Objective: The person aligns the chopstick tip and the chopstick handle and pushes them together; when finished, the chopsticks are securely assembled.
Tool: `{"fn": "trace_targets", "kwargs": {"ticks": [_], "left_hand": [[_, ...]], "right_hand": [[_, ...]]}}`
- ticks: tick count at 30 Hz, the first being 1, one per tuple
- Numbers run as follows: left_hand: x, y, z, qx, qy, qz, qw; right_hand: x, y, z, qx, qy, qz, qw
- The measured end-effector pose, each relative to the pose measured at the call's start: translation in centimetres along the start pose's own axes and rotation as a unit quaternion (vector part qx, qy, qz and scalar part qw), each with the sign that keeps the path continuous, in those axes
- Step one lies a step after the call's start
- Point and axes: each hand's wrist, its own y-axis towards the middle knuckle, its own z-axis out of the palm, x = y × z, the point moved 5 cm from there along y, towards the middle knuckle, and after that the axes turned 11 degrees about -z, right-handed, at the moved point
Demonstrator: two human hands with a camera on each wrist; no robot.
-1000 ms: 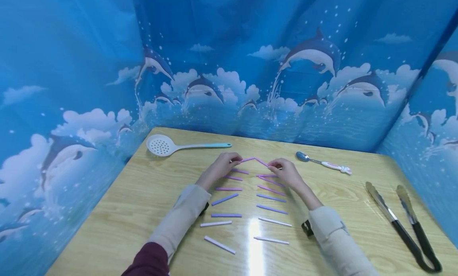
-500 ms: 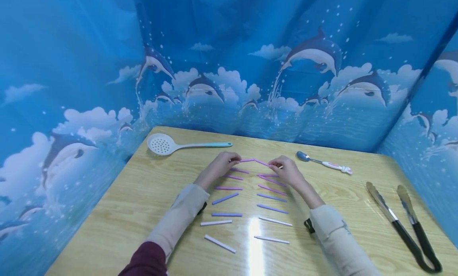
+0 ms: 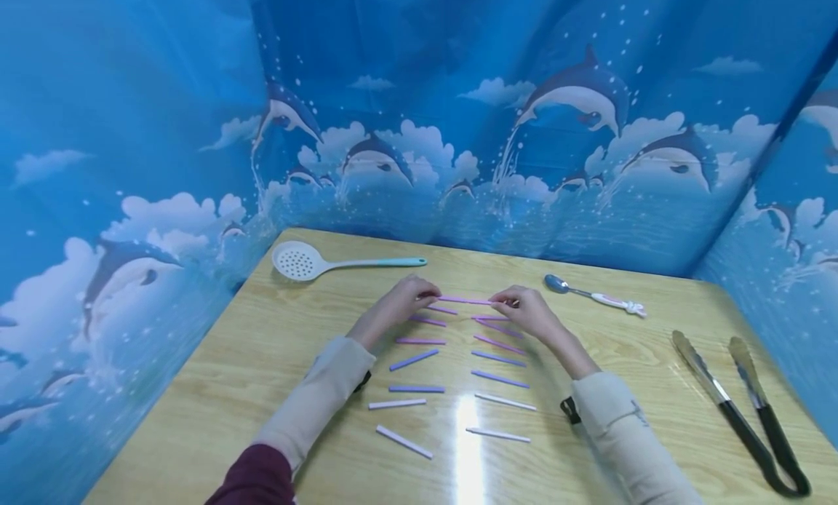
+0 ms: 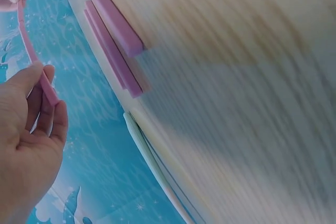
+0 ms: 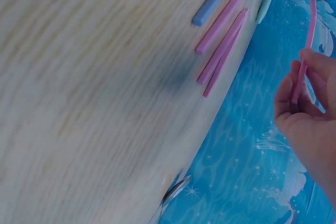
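Note:
My left hand and my right hand hold a thin pink strip between them, one end each, above the far part of the table. The strip spans the gap almost straight in the head view; the left wrist view shows a slight bend in the pink strip near the other hand. Thumb and fingers pinch it on both sides. Below lie two columns of short sticks, shading from a pink stick through a blue stick to a white stick. In the right column, two pink sticks meet at one end.
A white skimmer with a turquoise handle lies at the back left of the wooden table. A spoon lies at the back right, and black-handled tongs spread at the right. A blue dolphin curtain stands behind.
The pink strip has gone from a raised peak in the middle to nearly straight. My hands keep their hold with little movement. The sticks on the table stay put.

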Motion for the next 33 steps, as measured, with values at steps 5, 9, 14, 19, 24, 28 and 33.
{"fn": "trace_targets", "kwargs": {"ticks": [5,9,14,19,24,28,33], "left_hand": [[-0.3,-0.4,0.2,0.012,-0.034,0.001,0.9994],[-0.4,-0.7,0.3,0.015,-0.074,0.008,0.9971],[-0.6,-1.2,0.3,0.012,-0.112,0.022,0.9934],[-0.5,-1.5,0.1,0.017,-0.146,0.015,0.9891],[-1.1,-2.0,-0.6,-0.010,-0.149,0.049,0.9875],[-1.6,-2.2,-1.1,-0.028,-0.139,0.076,0.9869],[-1.9,-2.3,-1.3,-0.036,-0.117,0.096,0.9879]], "right_hand": [[0.3,0.0,0.2,-0.005,0.005,-0.005,1.0000],[0.6,-0.3,0.2,-0.010,0.014,0.001,0.9999],[0.8,-0.7,0.1,-0.021,0.028,0.006,0.9994],[1.4,-0.9,-0.1,-0.036,0.037,-0.004,0.9987],[2.2,-0.9,-0.7,-0.065,0.040,-0.025,0.9968],[2.7,-0.8,-1.0,-0.080,0.047,-0.035,0.9951],[2.9,-0.8,-1.1,-0.081,0.054,-0.043,0.9943]]}}
